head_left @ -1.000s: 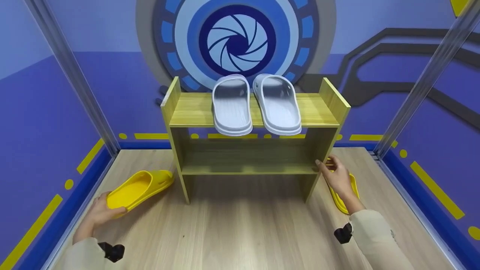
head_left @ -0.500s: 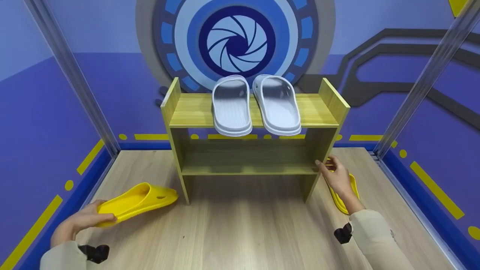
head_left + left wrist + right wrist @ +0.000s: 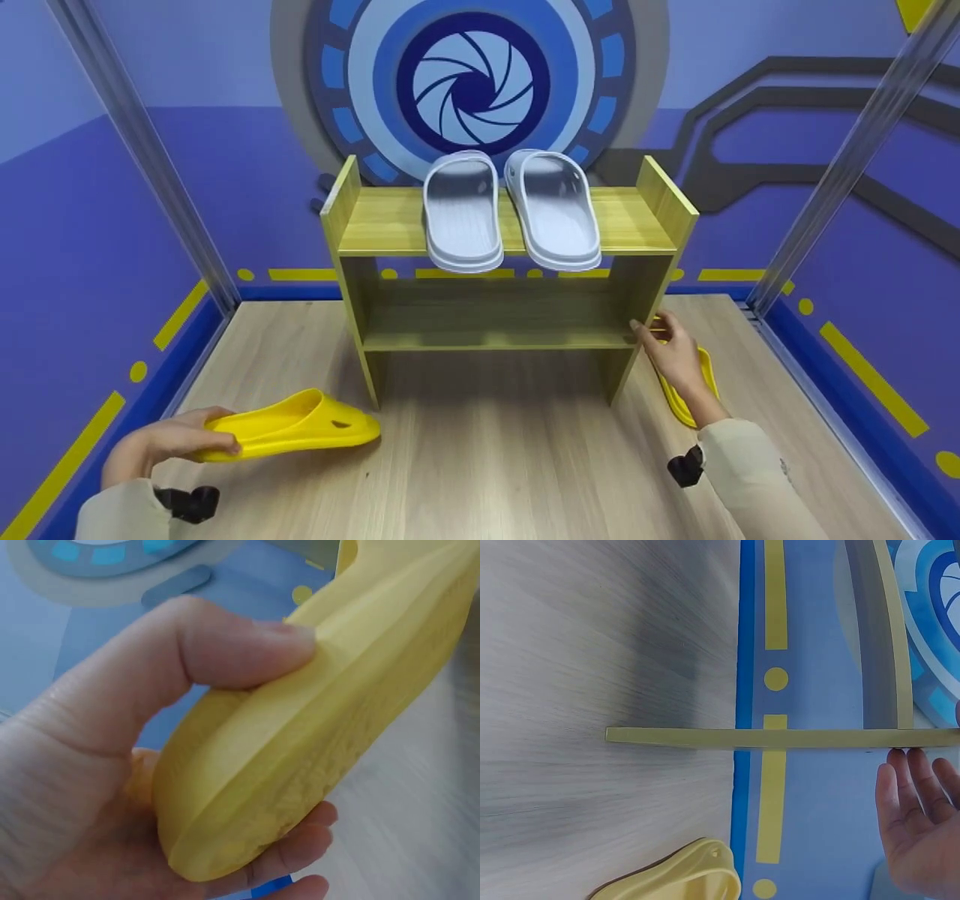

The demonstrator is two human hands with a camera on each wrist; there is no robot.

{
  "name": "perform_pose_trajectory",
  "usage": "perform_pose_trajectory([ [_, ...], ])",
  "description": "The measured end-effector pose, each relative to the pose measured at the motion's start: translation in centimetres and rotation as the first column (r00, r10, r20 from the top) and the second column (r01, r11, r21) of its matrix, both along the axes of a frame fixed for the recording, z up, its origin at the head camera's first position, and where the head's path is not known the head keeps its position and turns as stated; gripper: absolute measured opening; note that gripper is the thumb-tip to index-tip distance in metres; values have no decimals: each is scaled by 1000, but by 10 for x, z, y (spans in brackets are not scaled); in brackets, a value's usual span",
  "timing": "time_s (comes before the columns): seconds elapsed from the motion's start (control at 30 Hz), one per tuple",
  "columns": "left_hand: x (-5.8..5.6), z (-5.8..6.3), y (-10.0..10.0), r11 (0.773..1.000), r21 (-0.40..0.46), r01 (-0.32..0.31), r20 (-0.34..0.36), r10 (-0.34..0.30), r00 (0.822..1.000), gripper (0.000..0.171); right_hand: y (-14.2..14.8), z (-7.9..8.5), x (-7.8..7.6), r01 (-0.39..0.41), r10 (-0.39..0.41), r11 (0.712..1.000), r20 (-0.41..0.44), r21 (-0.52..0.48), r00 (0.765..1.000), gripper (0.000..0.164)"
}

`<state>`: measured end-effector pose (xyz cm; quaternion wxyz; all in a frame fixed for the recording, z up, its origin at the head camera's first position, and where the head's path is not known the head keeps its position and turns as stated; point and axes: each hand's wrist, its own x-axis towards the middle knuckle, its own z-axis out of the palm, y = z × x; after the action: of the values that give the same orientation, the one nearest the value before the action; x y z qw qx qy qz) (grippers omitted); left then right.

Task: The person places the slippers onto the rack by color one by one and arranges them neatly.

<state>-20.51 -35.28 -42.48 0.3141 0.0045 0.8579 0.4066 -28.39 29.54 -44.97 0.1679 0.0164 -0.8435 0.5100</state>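
My left hand (image 3: 165, 444) grips a yellow clog (image 3: 319, 426) by its heel end, thumb on one side and fingers beneath. Its toe points right, tilted slightly down, in front of the rack's left leg. In the left wrist view the clog's sole edge (image 3: 300, 772) shows beside the thumb. At the other side, my right hand (image 3: 676, 360) holds the right side panel of a wooden shoe rack (image 3: 495, 340), fingers against its outer face (image 3: 922, 795) and thumb at the front edge. A second yellow clog (image 3: 681, 411) lies on the floor, partly hidden behind that hand.
Two light grey clogs (image 3: 465, 225) stand side by side on the rack's top shelf (image 3: 637, 225), heels toward me. Blue printed walls (image 3: 247, 187) and metal corner posts (image 3: 150, 135) enclose the wooden floor (image 3: 480, 465).
My left hand drew the yellow clog back toward me, then its toe swung rightward in front of the rack's left leg. The right hand and rack stay put.
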Motion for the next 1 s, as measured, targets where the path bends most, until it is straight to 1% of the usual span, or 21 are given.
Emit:
perform_pose_trajectory([
  [0.13, -2, -2, 8, 998, 24, 56, -32, -55, 998, 63, 0, 0, 0, -3, 3, 1000, 9, -2, 1000, 50],
  [0.27, -5, -1, 18, 991, 61, 116, -70, -112, 991, 67, 0, 0, 0, -2, 2, 1000, 24, -6, 1000, 51],
  [0.43, -7, 5, 33, 984, 71, 164, -127, -154, 980, 73, 2, 1, 1, -25, 25, 999, 32, -25, 999, 52],
  [0.57, -8, 14, 44, 980, 65, 189, -175, -175, 969, 76, 2, 1, 1, -35, 36, 999, 31, -40, 999, 52],
  [0.7, -9, 20, 54, 977, 61, 204, -215, -186, 959, 79, 1, 1, 1, -14, 15, 1000, 38, -9, 999, 53],
  [0.8, -12, 23, 61, 973, 76, 216, -248, -191, 950, 81, 1, 1, 1, -4, 4, 1000, 41, 15, 999, 53],
  [1.0, -17, 25, 74, 963, 125, 237, -310, -189, 932, 80, 2, 1, 0, -3, 3, 1000, 49, 18, 999, 55],
])
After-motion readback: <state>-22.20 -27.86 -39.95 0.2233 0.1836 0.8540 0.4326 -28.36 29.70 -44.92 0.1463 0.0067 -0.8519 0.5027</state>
